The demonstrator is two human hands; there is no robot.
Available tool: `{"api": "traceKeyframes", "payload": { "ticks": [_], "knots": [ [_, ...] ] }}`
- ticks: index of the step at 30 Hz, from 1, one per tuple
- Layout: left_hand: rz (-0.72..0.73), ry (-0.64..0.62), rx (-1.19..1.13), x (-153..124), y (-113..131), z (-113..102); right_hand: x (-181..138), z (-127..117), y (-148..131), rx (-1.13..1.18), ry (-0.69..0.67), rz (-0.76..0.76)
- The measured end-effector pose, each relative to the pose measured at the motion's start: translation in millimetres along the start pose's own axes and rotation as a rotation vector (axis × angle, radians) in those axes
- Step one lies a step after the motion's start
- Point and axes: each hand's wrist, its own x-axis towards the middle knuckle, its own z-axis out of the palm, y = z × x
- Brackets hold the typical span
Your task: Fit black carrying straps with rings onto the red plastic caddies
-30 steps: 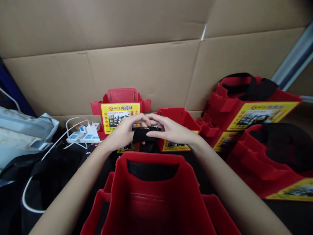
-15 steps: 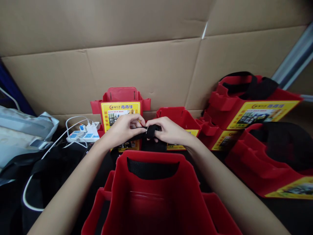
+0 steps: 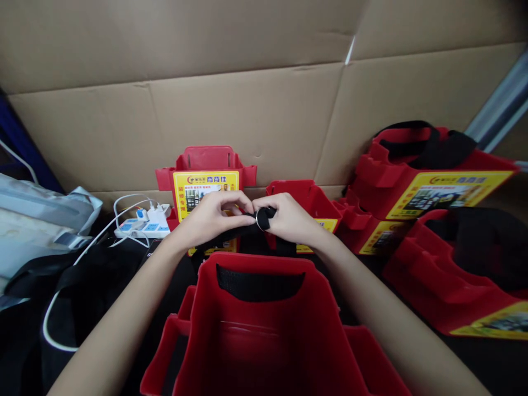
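A red plastic tool box [image 3: 264, 335] stands open in front of me, with black webbing threaded through the slots in its far wall. Beyond that wall, my left hand [image 3: 218, 217] pinches a black strap [image 3: 231, 236] between thumb and fingers, close to a metal ring [image 3: 260, 220]. My right hand [image 3: 289, 217] is closed on the strap on the other side of the ring, where the webbing loops through it. The right fingertips are partly hidden behind the strap.
Behind my hands stand red boxes with yellow labels, one upright [image 3: 210, 159] and one lower [image 3: 297, 198]. Strapped red boxes [image 3: 412, 181] are stacked at right. At left lie a power strip [image 3: 144, 223], white cables and a pale bag [image 3: 41, 220]. Cardboard [image 3: 247, 126] lines the back.
My hands have shifted slightly right relative to the box. The ring now shows more fully, tilted between my hands, and the right hand has turned over the strap.
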Motion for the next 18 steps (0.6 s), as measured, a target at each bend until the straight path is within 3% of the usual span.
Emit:
{"api": "traceKeyframes", "payload": {
  "ticks": [3, 6, 14, 18],
  "knots": [
    [-0.042, -0.041, -0.004, -0.1, -2.6, -0.2, 0.7, 1.3, 1.2, 0.151, -0.119, 0.008],
    [-0.041, 0.002, 0.008, 1.1, -8.4, 0.3, 1.9, 1.0, 3.5, 0.215, -0.174, -0.006],
    [0.214, 0.166, -0.012, 7.1, -18.3, 8.2, 2.0, -8.5, 15.4, 0.54, -0.259, 0.046],
    [0.208, 0.033, -0.11, 4.6, -19.6, -1.4, 2.9, -13.9, 29.8, 0.693, -0.24, 0.018]
  ]
}}
